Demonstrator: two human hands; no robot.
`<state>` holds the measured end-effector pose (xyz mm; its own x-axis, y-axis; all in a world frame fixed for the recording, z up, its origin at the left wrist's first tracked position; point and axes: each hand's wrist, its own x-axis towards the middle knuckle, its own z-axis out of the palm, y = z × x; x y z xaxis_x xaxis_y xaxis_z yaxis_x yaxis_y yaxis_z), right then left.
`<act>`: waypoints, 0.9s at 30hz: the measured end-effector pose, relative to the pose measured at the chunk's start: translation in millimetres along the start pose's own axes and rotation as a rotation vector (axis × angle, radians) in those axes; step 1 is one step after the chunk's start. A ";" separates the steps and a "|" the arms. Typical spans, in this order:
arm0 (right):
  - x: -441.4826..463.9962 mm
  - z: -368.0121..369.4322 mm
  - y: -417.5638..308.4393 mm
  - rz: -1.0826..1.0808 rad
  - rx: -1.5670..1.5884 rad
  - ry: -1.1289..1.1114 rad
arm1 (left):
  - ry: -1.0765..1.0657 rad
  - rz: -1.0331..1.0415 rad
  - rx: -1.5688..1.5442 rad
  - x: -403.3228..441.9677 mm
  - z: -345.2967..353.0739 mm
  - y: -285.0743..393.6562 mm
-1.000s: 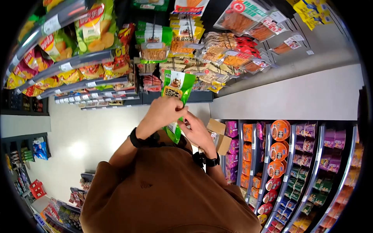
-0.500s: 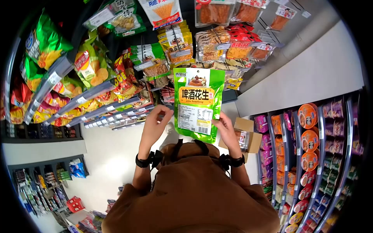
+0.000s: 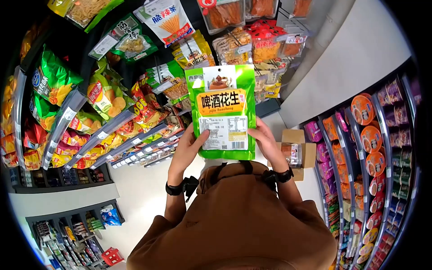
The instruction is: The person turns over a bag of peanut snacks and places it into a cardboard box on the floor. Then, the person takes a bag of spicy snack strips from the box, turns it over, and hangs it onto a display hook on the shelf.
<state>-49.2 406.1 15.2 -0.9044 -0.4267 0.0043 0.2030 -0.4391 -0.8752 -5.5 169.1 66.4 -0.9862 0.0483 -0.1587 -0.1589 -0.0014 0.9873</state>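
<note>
A green bag of peanuts [image 3: 222, 105] is held upright in front of me, its printed face and white label turned toward the camera. My left hand [image 3: 186, 146] grips its lower left side, thumb on the label and fingers behind. On the lower right side my right hand [image 3: 266, 140] holds the bag with the thumb in front. The fingers behind the bag are hidden. Past its top edge hang yellow snack packets [image 3: 193, 53] and other bagged snacks on hooks.
Shelves of chip bags [image 3: 108, 96] rise at the left. An open cardboard box [image 3: 308, 155] stands on the floor [image 3: 139, 189] to my right. Beyond it, a shelf holds orange noodle bowls [image 3: 371, 139]. A red basket [image 3: 111, 256] is at the lower left.
My left hand has moved from beside the bag onto its left edge and closed on it. The bag has come slightly closer, and the view has shifted.
</note>
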 end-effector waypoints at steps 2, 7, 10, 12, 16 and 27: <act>-5.2 -0.1 -2.4 -0.001 0.047 0.018 | -0.027 -0.018 -0.010 -3.1 4.8 3.3; -16.2 -1.1 -6.5 -0.038 0.128 0.011 | -0.074 -0.016 -0.014 -9.1 12.6 4.8; -22.6 0.6 -6.0 -0.055 0.139 0.029 | -0.120 -0.023 -0.012 -10.4 13.3 7.3; -28.1 3.2 -11.1 -0.037 0.111 0.069 | -0.115 -0.025 0.003 -10.0 15.8 8.2; -36.1 -2.8 -14.7 -0.075 0.078 0.112 | -0.161 0.011 -0.038 -9.2 24.1 8.4; -51.5 -19.5 -10.1 -0.013 0.091 0.091 | -0.243 -0.043 0.005 -16.1 25.1 2.1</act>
<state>-12.0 447.9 14.4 -0.9364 -0.3493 -0.0324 0.2210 -0.5157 -0.8277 11.2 193.5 71.3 -0.9381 0.2867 -0.1941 -0.1994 0.0110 0.9799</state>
